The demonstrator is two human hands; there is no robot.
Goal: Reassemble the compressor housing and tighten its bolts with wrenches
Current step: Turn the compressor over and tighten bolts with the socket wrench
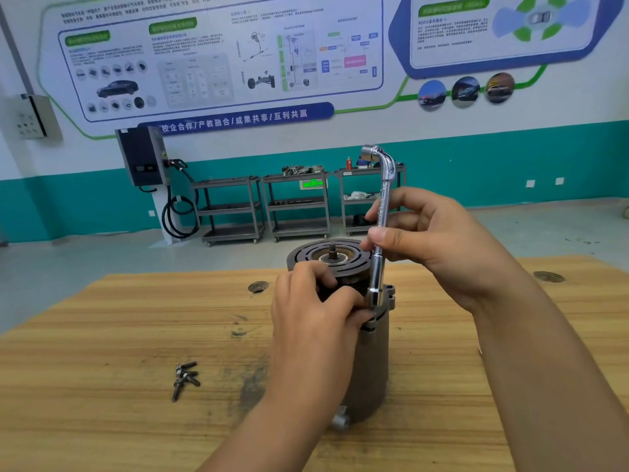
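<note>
Pinching the wrench [377, 270] is the right hand [442, 243], left hand [313, 315] gripping compressor [372, 369]; banner [238, 120] reads 互利共赢.

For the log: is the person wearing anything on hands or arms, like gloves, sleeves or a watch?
No. The left hand and right hand are bare, no gloves or rings showing. The left forearm and right forearm are uncovered to the frame edge, with no sleeve or watch.

Beyond the wooden surface [102, 335] we see three grey carts [297, 206] beside a black charging unit [143, 156] with its coiled cable [180, 216].
</note>
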